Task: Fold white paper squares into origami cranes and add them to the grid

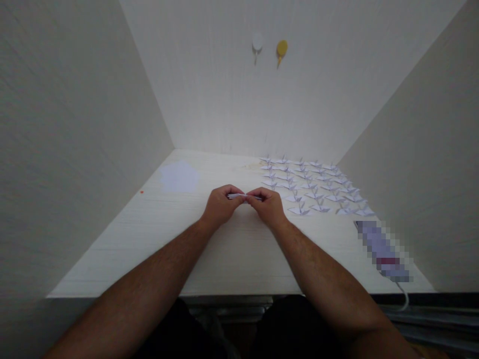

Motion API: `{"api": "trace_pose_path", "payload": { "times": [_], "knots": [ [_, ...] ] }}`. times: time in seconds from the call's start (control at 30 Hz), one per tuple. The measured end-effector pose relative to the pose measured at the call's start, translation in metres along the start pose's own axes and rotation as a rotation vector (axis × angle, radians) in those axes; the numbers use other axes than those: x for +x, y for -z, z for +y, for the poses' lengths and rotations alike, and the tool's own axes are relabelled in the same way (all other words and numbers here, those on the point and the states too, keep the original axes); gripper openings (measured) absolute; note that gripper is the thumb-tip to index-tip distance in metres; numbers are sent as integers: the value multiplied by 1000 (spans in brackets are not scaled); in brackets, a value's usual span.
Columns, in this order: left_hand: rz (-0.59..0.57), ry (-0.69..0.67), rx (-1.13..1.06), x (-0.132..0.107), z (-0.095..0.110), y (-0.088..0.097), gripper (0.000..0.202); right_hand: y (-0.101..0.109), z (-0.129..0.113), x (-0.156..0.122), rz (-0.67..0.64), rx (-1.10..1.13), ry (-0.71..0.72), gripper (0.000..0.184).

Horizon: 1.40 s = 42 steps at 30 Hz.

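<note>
Both hands meet over the middle of the white table, pinching a small folded piece of white paper between thumbs and fingers. My left hand grips its left end, and my right hand grips the right end, with the thumb tips close together. Much of the paper is hidden by the fingers, so its exact folded shape cannot be made out. Right of my right hand, several white paper cranes stand in rows, the closest one beside the knuckles.
White paper sheets lie at the back left. A blurred-out device with a white cable lies at the right edge. Walls enclose the table on three sides; a white hook and a yellow hook are on the back wall.
</note>
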<state>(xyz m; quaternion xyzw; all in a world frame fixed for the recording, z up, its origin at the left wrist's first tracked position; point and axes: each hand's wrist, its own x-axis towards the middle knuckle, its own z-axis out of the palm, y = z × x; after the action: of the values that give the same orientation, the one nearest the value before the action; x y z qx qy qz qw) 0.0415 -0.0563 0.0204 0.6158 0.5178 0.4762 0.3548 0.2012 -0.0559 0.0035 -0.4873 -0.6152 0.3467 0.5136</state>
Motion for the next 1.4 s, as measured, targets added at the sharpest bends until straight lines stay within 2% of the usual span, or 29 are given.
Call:
{"api": "trace_pose_path", "payload": {
  "times": [0.37,0.53,0.7,1.1,1.4],
  "knots": [
    [-4,46,-66,0,-1,-1,18,-1,-3,-2,-17,3,-15,18],
    [33,26,-77,3,-8,0,19,1,-3,0,19,-5,9,20],
    [15,32,-110,3,-7,1,18,1,-4,0,42,-23,-18,18],
    [25,36,-174,3,-10,-1,17,1,-2,1,27,80,-64,17],
    [10,68,-140,-1,2,2,17,2,-4,0,20,30,-35,20]
  ]
}}
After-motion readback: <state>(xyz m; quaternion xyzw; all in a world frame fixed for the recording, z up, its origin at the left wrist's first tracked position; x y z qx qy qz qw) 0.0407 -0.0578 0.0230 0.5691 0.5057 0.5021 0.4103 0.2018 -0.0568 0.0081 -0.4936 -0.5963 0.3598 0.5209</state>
